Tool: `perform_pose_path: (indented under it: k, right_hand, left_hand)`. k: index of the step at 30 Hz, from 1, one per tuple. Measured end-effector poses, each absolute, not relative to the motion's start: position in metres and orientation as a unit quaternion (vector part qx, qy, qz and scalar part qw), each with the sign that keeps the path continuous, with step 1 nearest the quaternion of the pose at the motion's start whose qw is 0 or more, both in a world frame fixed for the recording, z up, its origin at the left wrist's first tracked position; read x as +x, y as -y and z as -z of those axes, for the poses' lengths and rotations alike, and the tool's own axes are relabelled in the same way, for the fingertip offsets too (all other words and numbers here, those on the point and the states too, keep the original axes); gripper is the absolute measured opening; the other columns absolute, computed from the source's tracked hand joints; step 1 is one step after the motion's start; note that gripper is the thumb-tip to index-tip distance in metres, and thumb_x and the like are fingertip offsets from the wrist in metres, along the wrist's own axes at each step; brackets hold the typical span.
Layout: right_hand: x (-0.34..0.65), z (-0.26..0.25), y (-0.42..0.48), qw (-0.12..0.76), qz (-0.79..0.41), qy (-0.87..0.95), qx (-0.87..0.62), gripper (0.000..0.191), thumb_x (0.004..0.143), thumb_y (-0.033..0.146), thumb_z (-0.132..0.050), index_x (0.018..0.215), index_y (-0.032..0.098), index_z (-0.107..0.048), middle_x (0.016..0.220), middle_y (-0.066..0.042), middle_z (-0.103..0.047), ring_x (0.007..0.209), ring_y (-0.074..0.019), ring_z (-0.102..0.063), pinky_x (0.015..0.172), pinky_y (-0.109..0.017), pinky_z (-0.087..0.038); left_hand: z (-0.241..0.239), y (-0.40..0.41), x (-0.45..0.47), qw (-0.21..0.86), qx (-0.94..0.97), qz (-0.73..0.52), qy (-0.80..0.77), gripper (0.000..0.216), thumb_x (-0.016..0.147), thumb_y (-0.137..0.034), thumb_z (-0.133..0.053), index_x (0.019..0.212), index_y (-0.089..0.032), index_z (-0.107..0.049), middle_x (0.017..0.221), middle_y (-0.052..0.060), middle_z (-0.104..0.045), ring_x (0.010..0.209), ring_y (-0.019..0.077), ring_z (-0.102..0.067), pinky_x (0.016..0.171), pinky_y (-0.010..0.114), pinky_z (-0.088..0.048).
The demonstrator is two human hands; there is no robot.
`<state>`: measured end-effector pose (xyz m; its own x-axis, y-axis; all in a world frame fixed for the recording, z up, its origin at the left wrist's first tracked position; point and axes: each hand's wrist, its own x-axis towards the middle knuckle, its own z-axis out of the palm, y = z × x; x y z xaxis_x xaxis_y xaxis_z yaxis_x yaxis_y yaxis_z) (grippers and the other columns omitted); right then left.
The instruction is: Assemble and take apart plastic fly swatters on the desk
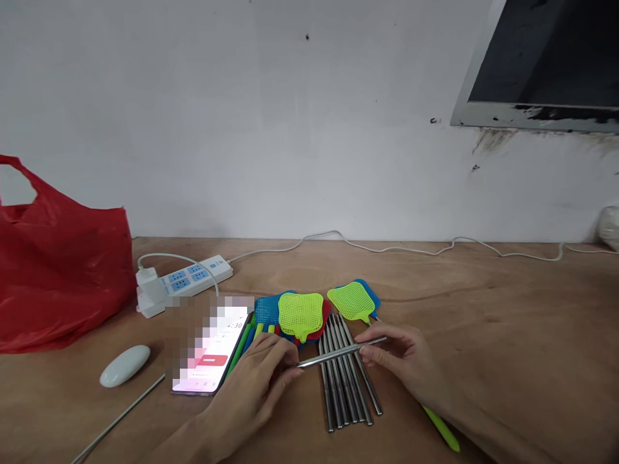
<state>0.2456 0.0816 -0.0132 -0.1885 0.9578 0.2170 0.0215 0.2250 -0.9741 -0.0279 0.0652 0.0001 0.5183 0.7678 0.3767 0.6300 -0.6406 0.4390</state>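
Observation:
A slim metal rod point(333, 354) is held slightly tilted between my two hands, its right end higher. My left hand point(264, 370) pinches the left end with thumb and fingers. Near the other end, my right hand point(403, 354) grips it between thumb and fingertips. Below the rod, several similar metal rods point(345, 390) lie side by side on the table. Behind them are yellow-green fly swatter heads point(300, 314), with blue and red ones partly covered. Coloured handles point(239, 351) lie partly hidden by my left hand. A yellow-green handle point(442, 430) shows beside my right forearm.
A lit phone point(213, 361) lies left of the handles, partly pixelated. Further left are a white mouse point(126, 366), a power strip point(193, 276) with a plugged-in adapter, and a red plastic bag point(62, 277). A white cable point(387, 249) runs along the wall.

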Motion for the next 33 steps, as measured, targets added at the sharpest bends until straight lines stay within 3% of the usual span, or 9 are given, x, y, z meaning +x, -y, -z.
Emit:
perform_pose_path:
  k: [2, 5, 8, 11, 14, 18, 23, 33]
  right_hand:
    - [0.25, 0.018, -0.083, 0.47, -0.362, 0.683, -0.426, 0.01, 0.078, 0.035, -0.08, 0.086, 0.029, -0.081, 0.076, -0.004, -0.077, 0.067, -0.0213, -0.068, 0.062, -0.032, -0.053]
    - [0.25, 0.018, -0.083, 0.426, -0.276, 0.763, -0.399, 0.015, 0.085, 0.032, -0.073, 0.1, 0.032, -0.079, 0.085, -0.004, -0.078, 0.074, -0.0226, -0.07, 0.068, -0.033, -0.052]
    - [0.246, 0.01, -0.08, 0.383, -0.219, 0.822, -0.36, 0.02, 0.094, 0.034, -0.062, 0.108, 0.029, -0.075, 0.081, -0.005, -0.075, 0.069, -0.0205, -0.067, 0.062, -0.03, -0.048]
    - [0.243, -0.001, -0.075, 0.31, -0.132, 0.878, -0.339, 0.023, 0.1, 0.034, -0.051, 0.099, 0.022, -0.071, 0.08, -0.006, -0.071, 0.067, -0.0194, -0.064, 0.058, -0.029, -0.042]
    - [0.242, -0.01, -0.069, 0.244, -0.065, 0.912, -0.322, 0.03, 0.102, 0.033, -0.045, 0.081, 0.021, -0.063, 0.073, -0.003, -0.066, 0.058, -0.0169, -0.057, 0.053, -0.029, -0.033]
    - [0.244, -0.017, -0.062, 0.219, -0.064, 0.933, -0.277, 0.034, 0.104, 0.023, -0.037, 0.074, 0.022, -0.054, 0.069, -0.001, -0.06, 0.055, -0.0153, -0.052, 0.051, -0.03, -0.029]
    - [0.251, -0.024, -0.061, 0.224, -0.08, 0.933, -0.27, 0.03, 0.1, 0.017, -0.043, 0.072, 0.023, -0.051, 0.067, 0.0, -0.057, 0.054, -0.0141, -0.048, 0.051, -0.028, -0.029]
    - [0.262, -0.021, -0.064, 0.236, -0.077, 0.928, -0.278, 0.029, 0.098, 0.017, -0.045, 0.072, 0.023, -0.056, 0.065, -0.001, -0.06, 0.054, -0.0157, -0.049, 0.051, -0.03, -0.029]
  left_hand:
    - [-0.004, -0.065, -0.028, 0.118, 0.854, -0.284, -0.42, 0.014, 0.102, -0.028, -0.041, 0.099, -0.024, -0.054, 0.092, 0.004, -0.066, 0.084, 0.0218, -0.061, 0.073, 0.032, -0.05]
    - [-0.012, -0.064, -0.027, 0.109, 0.869, -0.241, -0.418, 0.017, 0.103, -0.03, -0.041, 0.103, -0.024, -0.057, 0.096, 0.003, -0.068, 0.088, 0.0223, -0.064, 0.076, 0.032, -0.049]
    - [-0.017, -0.06, -0.025, 0.098, 0.895, -0.166, -0.402, 0.024, 0.105, -0.033, -0.037, 0.095, -0.023, -0.058, 0.087, 0.002, -0.068, 0.076, 0.0207, -0.066, 0.064, 0.028, -0.046]
    - [-0.018, -0.054, -0.026, 0.077, 0.902, -0.137, -0.402, 0.04, 0.108, -0.037, -0.025, 0.087, -0.022, -0.056, 0.077, 0.001, -0.069, 0.059, 0.019, -0.063, 0.05, 0.027, -0.038]
    - [-0.019, -0.044, -0.031, 0.032, 0.903, -0.164, -0.397, 0.053, 0.108, -0.043, -0.014, 0.084, -0.024, -0.057, 0.071, 0.001, -0.071, 0.057, 0.0206, -0.066, 0.049, 0.028, -0.038]
    - [-0.024, -0.032, -0.036, 0.01, 0.905, -0.186, -0.383, 0.055, 0.107, -0.045, -0.014, 0.08, -0.026, -0.058, 0.059, 0.0, -0.067, 0.049, 0.0212, -0.063, 0.046, 0.029, -0.033]
    - [-0.022, -0.03, -0.043, 0.046, 0.908, -0.156, -0.385, 0.05, 0.107, -0.043, -0.017, 0.08, -0.027, -0.056, 0.058, -0.002, -0.066, 0.046, 0.0195, -0.06, 0.044, 0.028, -0.029]
    - [-0.016, -0.029, -0.064, 0.089, 0.886, -0.157, -0.426, 0.036, 0.103, -0.038, -0.035, 0.083, -0.029, -0.064, 0.066, -0.003, -0.069, 0.056, 0.0188, -0.064, 0.05, 0.024, -0.042]
